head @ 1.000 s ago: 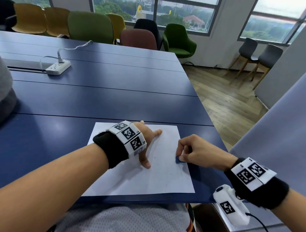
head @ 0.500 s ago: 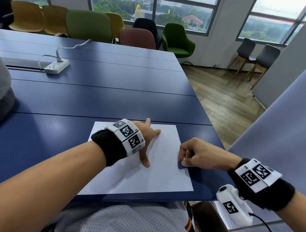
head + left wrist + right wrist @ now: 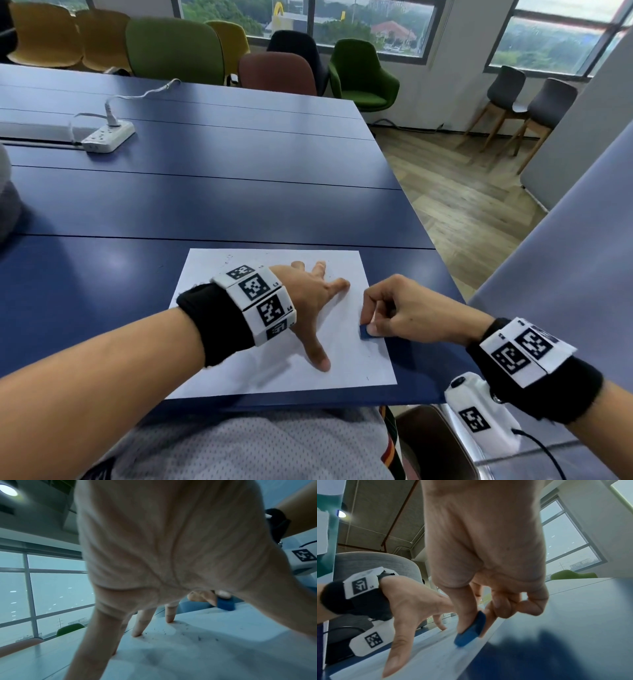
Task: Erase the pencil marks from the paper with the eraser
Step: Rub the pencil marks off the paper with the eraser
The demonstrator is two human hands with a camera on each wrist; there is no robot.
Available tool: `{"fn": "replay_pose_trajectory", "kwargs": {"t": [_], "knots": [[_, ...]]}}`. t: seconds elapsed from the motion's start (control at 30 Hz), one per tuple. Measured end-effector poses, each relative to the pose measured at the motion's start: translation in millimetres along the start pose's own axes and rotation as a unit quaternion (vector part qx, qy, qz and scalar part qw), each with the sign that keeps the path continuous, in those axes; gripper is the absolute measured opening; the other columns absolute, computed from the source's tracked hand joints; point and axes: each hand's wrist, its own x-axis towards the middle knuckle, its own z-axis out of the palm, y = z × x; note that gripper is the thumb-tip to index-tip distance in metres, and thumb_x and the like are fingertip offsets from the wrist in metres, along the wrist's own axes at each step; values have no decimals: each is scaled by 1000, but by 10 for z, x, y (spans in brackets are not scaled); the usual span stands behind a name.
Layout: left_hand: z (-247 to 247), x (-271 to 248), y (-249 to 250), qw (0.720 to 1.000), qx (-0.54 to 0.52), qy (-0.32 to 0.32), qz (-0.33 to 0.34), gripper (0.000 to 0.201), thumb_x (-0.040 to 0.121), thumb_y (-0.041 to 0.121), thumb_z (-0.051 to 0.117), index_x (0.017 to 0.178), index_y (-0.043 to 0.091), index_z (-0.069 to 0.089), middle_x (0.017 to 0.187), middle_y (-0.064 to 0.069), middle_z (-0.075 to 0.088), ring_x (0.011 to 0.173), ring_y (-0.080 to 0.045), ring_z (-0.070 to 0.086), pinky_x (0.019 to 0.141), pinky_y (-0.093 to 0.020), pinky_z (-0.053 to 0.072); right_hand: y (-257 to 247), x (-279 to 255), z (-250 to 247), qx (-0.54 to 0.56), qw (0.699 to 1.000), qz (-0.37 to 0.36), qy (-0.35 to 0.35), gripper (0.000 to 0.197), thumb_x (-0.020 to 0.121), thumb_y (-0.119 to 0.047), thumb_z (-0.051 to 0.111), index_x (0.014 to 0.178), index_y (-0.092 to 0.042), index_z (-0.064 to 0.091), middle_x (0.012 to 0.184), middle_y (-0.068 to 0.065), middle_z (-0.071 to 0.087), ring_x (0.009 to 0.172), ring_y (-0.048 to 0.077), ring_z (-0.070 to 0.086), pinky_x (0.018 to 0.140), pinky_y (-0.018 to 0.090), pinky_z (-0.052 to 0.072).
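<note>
Both forearms are bare. Left wrist: a black fabric wristband point(image 3: 219, 322) carrying a ring of white blocks point(image 3: 258, 301), each printed with a black square code marker. Right wrist: a matching black wristband point(image 3: 555, 387) with white marker blocks point(image 3: 524, 349). Below it hangs a white camera housing point(image 3: 476, 414) with a round dark button, one code marker and a black cable point(image 3: 544, 452). Torso: grey perforated mesh shirt point(image 3: 257, 445), striped trim at its right edge.
</note>
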Motion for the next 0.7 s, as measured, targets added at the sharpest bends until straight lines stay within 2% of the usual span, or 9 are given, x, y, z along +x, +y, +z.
{"fn": "replay_pose_trajectory", "kwargs": {"t": [0.07, 0.2, 0.33, 0.47, 0.53, 0.63, 0.7], "knots": [[-7, -4, 0, 1000, -1, -4, -2, 134, 50, 79, 76, 152, 43, -3, 164, -6, -3, 145, -40, 17, 105, -55, 36, -40, -6, -11, -12, 999, -4, -42, 4, 81, -16, 70, 79, -19, 70, 63, -5, 60, 57, 6, 50, 62, 24, 42], [9, 9, -1, 1000, 1, -3, -1, 134, 49, 79, 76, 151, 45, -3, 164, -5, -2, 145, -41, 18, 105, -55, 36, -82, 41, 21, 2, 1000, -8, 30, 12, 83, -10, 68, 76, -20, 70, 60, -8, 58, 51, 1, 49, 57, 18, 41], [9, 4, 4, 1000, 5, -3, -4, 135, 50, 79, 76, 151, 44, -6, 164, -7, -6, 146, -42, 14, 107, -55, 33, -98, -31, 66, -8, 998, -20, -54, 7, 81, -13, 70, 79, -20, 71, 62, -7, 59, 57, 4, 50, 61, 23, 44], [5, 10, 4, 1000, 7, -8, -5, 134, 52, 80, 74, 151, 47, -11, 164, -7, -10, 147, -41, 10, 110, -54, 30, -112, 56, 0, -30, 999, -6, 29, 10, 81, -10, 69, 78, -18, 72, 53, -11, 54, 48, -1, 48, 52, 12, 36], [6, 7, 4, 1000, 8, -6, -4, 134, 52, 80, 74, 151, 47, -10, 164, -7, -10, 147, -41, 10, 109, -55, 31, -87, 23, 4, -24, 1000, -5, 16, 9, 82, -10, 69, 78, -18, 71, 53, -11, 53, 49, 1, 48, 53, 13, 37], [14, -9, 2, 1000, 4, -2, -5, 133, 53, 79, 75, 151, 47, -9, 164, -6, -9, 147, -41, 11, 108, -55, 32, -89, -43, 15, -36, 998, -6, -48, 9, 81, -13, 71, 77, -21, 71, 55, -13, 53, 52, 2, 46, 56, 16, 39], [15, -14, 4, 1000, 5, -2, -3, 133, 53, 79, 74, 151, 47, -9, 164, -6, -9, 147, -41, 10, 107, -55, 32, -72, -2, 2, -35, 999, 0, -7, 11, 81, -13, 70, 76, -23, 71, 57, -12, 55, 53, 1, 48, 57, 16, 39]]}}
